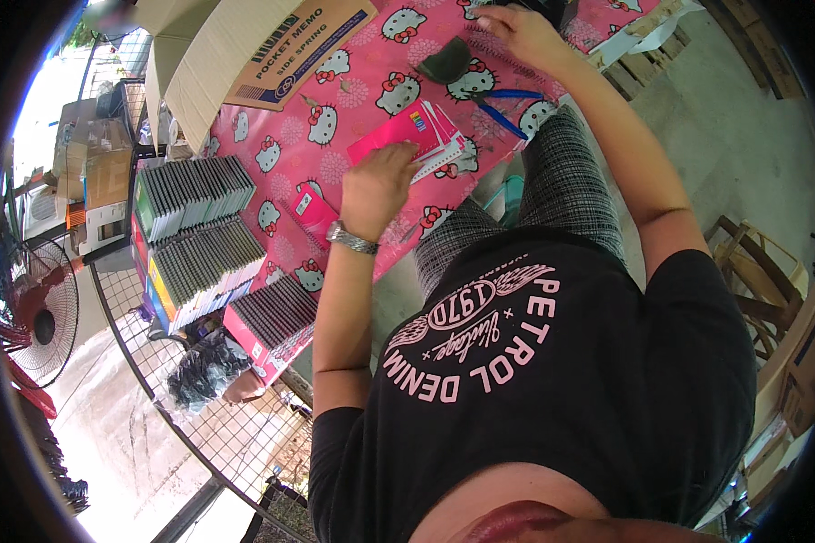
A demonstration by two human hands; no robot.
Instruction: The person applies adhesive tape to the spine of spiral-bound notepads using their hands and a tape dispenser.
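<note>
Fingers of the left hand (374,185) press flat on a pink notepad stack (412,138) near the table (335,127) edge; right hand (521,36) curls onto a spiral-bound pad (489,50). Stack's fanned out, so a nudge could probably slide some off.

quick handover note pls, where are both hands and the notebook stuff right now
Left hand: lies flat on the small stack of pink notepads on the pink patterned tablecloth, pressing it down; wristwatch on that wrist.
Right hand: reaches to the far edge of the table, fingers at a pink spiral-bound pad beside a dark green pad; its grip is not clear.
Blue-handled pliers lie loose between the two hands.
Done: rows of bound pads stand packed at the left.
Left: the pink stack under the left hand is unpacked.
</note>
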